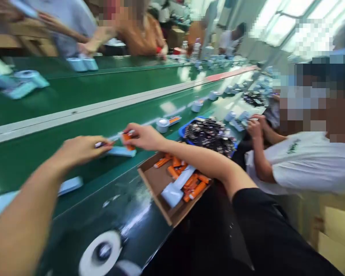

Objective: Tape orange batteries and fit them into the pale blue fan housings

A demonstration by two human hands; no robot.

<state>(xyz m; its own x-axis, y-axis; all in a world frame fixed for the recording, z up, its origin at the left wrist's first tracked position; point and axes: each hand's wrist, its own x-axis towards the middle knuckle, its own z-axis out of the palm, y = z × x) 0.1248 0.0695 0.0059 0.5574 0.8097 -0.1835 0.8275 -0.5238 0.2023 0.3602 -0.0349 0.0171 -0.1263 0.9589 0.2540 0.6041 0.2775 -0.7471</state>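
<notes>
My right hand (142, 136) pinches an orange cylinder (128, 140) over the green belt (103, 119). Just to its left, the closed fingers of my left hand (82, 149) hold a small dark-tipped item, blurred. A light blue casing (121, 151) lies beneath both hands, near the belt's edge; whether the fingers touch it is unclear. Below my right forearm sits an open cardboard box (152, 180) with several orange cylinders (198, 189) and a white device (172, 194) inside. Farther along the belt rests a round white device with an orange cylinder in its handle (163, 124).
Beyond the box is a blue tray (182, 132) heaped with dark parts (209, 134). A white roll (100, 253) lies on the near table. A person in a white shirt (307, 161) works at the right; others sit across the belt. More white devices line the belt.
</notes>
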